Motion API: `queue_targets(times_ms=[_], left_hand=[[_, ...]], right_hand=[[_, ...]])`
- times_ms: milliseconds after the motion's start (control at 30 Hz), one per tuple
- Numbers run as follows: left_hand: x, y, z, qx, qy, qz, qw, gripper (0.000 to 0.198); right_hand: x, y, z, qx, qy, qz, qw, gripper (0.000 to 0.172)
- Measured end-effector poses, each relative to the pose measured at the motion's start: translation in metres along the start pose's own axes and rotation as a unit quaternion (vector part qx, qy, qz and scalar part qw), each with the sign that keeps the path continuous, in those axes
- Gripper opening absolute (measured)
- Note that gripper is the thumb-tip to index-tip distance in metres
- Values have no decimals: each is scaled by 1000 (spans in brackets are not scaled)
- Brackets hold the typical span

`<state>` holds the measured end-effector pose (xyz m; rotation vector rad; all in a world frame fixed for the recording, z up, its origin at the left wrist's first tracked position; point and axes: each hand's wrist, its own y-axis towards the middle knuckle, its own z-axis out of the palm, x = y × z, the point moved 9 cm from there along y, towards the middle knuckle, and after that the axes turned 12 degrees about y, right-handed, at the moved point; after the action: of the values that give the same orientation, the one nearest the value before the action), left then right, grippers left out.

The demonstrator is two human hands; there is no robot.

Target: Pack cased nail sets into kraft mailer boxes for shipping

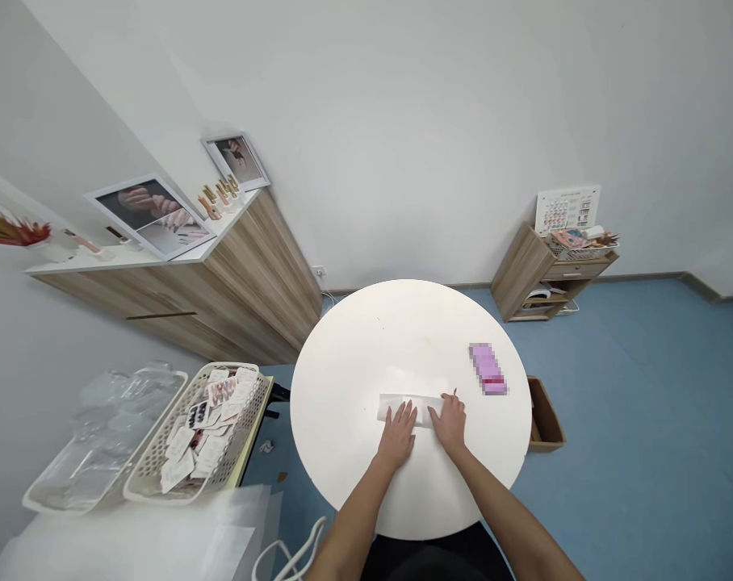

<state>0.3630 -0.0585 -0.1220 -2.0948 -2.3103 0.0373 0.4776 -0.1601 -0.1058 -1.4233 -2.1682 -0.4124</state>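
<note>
A flat white strip (424,413), perhaps folded paper or thin film, lies crosswise on the round white table (403,339). My left hand (398,434) rests palm down with its fingers spread over the strip's middle. At the strip's right end lies my right hand (451,424), thumb out to the left and touching the strip, the other fingers slightly bent on the table. Neither hand lifts the strip. To the right of my hands is a purple oblong item (486,365) with a red band; it is blurred into blocks, so its kind cannot be made out.
On my left stand a white basket (133,484) of printed cards and a bin of clear plastic pieces (100,436). Behind them is a wooden cabinet (263,274) with framed pictures. An open cardboard box (545,415) sits right of the table, a small shelf unit (524,278) farther back.
</note>
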Motion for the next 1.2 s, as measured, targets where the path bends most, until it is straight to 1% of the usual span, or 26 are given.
queue_targets(times_ms=[67,100,133,200,267,300,333,367,433,500,533,600,700,767,833,867,900,933,967,1033,1067,1100,1133,1200], left_hand=[[-4,-5,3,1,-9,-23,1000,65],[-7,-7,4,-1,-13,-35,999,66],[-10,-9,4,-4,-17,-48,999,66],[-16,-14,4,-12,-24,-74,997,67],[-23,-18,4,-17,-31,-92,995,68],[-25,-19,4,-18,-33,-97,995,68],[-27,-19,4,-17,-36,-99,994,69],[-28,-19,3,-15,-38,-99,994,69],[-28,-19,4,-9,-45,-94,994,69],[-26,-19,5,-3,-53,-85,995,68],[-24,-19,6,-1,-58,-79,995,67],[-21,-21,8,1,-71,-64,995,64],[-14,-24,10,-9,-119,-39,992,64],[-8,-28,9,-23,-168,-29,985,67],[0,-31,8,-38,-211,-34,976,66],[7,-34,7,-50,-224,-50,972,64],[16,-37,5,-67,-230,-82,967,61],[27,-42,3,-89,-230,-131,960,57],[41,-48,2,-113,-224,-195,948,52],[67,-67,3,-144,-209,-339,906,44],[77,-77,7,-141,-205,-402,881,41],[85,-84,13,-122,-209,-452,858,38],[89,-89,20,-93,-220,-487,840,35],[93,-90,33,-33,-252,-517,818,26]], right_hand=[[-36,-14,-7,-49,18,103,993,43],[-49,-21,-6,-52,31,137,989,46],[-59,-26,-3,-40,46,159,985,48],[-65,-30,10,24,78,169,982,44],[-58,-29,21,87,103,158,978,36],[-53,-28,24,103,110,152,977,32],[-48,-26,25,105,114,145,977,29],[-41,-24,23,93,120,135,979,25],[-22,-21,17,49,143,93,984,16],[2,-22,11,22,180,22,983,11],[15,-25,10,23,199,-14,980,9],[34,-33,13,51,221,-61,972,10],[45,-45,17,95,226,-82,966,19],[49,-52,21,121,203,-110,965,29],[51,-60,27,152,146,-154,965,39],[52,-64,31,167,110,-175,964,43],[52,-67,35,182,73,-192,962,46],[52,-70,38,194,41,-207,958,47],[53,-72,40,204,16,-219,954,48],[57,-74,42,217,-16,-237,947,50],[60,-74,42,223,-25,-241,944,50],[62,-73,42,231,-32,-238,943,51],[63,-71,43,244,-36,-232,941,50],[64,-68,45,276,-43,-212,937,50]])
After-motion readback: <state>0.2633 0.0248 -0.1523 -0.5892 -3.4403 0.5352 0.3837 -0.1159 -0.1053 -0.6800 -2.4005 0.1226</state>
